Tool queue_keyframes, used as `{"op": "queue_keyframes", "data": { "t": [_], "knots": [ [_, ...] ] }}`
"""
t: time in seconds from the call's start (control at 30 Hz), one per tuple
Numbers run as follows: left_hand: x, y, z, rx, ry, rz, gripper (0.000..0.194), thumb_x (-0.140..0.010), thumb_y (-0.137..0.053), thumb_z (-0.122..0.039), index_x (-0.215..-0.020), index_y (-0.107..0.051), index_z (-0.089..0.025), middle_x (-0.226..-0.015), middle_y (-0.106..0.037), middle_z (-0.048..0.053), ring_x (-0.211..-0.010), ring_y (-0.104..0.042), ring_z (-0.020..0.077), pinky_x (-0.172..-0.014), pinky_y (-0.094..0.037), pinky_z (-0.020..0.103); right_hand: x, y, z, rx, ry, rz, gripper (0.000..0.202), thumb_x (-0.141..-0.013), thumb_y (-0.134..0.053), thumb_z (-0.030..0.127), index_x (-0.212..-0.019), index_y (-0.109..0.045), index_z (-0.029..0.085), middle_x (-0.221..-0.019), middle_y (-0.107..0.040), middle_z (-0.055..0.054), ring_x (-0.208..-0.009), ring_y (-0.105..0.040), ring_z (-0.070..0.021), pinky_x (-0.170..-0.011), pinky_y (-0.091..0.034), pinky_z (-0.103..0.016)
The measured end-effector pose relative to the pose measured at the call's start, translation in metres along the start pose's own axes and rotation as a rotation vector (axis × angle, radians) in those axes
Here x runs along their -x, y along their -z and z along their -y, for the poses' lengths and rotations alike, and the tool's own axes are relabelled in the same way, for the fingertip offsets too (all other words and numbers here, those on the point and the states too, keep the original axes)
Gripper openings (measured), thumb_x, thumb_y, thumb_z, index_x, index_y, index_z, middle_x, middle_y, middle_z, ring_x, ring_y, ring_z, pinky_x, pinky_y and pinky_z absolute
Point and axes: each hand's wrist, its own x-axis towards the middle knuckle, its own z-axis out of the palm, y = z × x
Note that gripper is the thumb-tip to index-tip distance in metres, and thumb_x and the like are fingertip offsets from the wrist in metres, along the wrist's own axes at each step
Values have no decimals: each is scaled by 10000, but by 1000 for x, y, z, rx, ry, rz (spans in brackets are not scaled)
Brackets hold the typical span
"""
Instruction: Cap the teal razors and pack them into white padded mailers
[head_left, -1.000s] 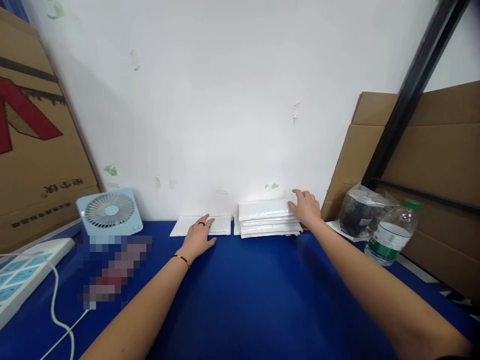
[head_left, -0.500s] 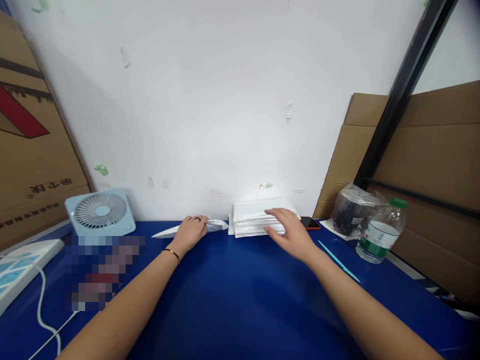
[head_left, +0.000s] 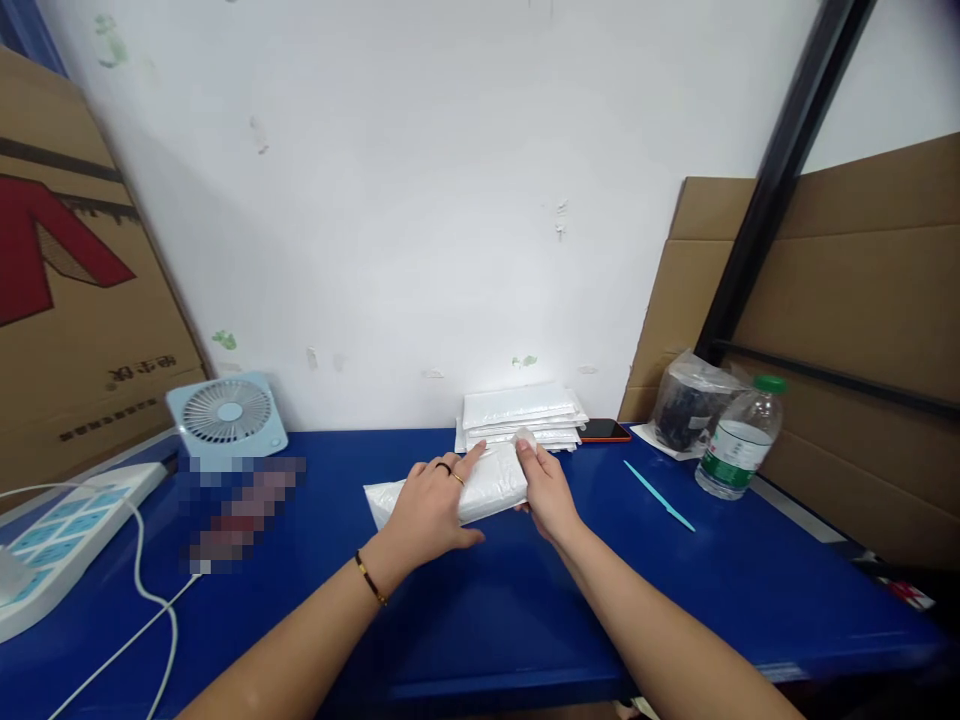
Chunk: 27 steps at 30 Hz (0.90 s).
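A white padded mailer (head_left: 491, 487) is raised slightly above the blue table, tilted, its left corner pointing toward the front left. My right hand (head_left: 546, 487) pinches its right end, thumb on top and fingers underneath. Across its upper face lies my left hand (head_left: 433, 497), fingers stretched out and thumb spread away from the mailer's near edge. Just behind, against the wall, sits a stack of similar white mailers (head_left: 517, 405), several deep and a little uneven. The underside of the held mailer is hidden.
Right of the stack lie a phone (head_left: 606, 431), a bagged dark object (head_left: 684, 405), a water bottle (head_left: 739, 445) and a turquoise stick (head_left: 660, 495). On the left are a small fan (head_left: 229, 415), a power strip (head_left: 82, 540) with cables, a pixelated item (head_left: 247, 515) and a cardboard box (head_left: 82, 300).
The mailer beside the wall under my left hand has come forward and right, off the table. My right hand has left the stack and closed on the mailer's right end.
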Motion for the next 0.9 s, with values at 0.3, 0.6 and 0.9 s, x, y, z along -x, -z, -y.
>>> {"op": "queue_keyframes", "data": {
  "t": [0.3, 0.6, 0.9],
  "knots": [
    [-50, 58, -12, -351, -173, 136, 370, -751, -458, -57, -1088, -550, -181, -864, -625, 106, -815, -573, 247, -718, -332, 361, -9, 11, -12, -623, -431, -25, 311, -813, -329, 360, -966, -538, 189, -796, -661, -55, -682, -631, -208, -517, -484, -317],
    [-82, 80, -64, -332, -178, 217, 138, -676, -670, -271, -744, -627, -159, -853, -651, 125, -939, -535, 297, -839, -282, 396, -9, 1, -33, -735, -648, -103, 270, -878, -293, 398, -855, -480, 205, -709, -642, -42, -661, -647, -185, -537, -502, -313],
    [-76, 117, -80, -605, -168, 385, 312, -601, -717, -161, -897, -624, -125, -934, -648, 137, -928, -557, 298, -794, -334, 375, -4, -5, -27, -397, -562, -76, 252, -768, -558, 413, -762, -497, 169, -502, -557, 4, -343, -504, -104, -256, -259, -142]
  ]
}}
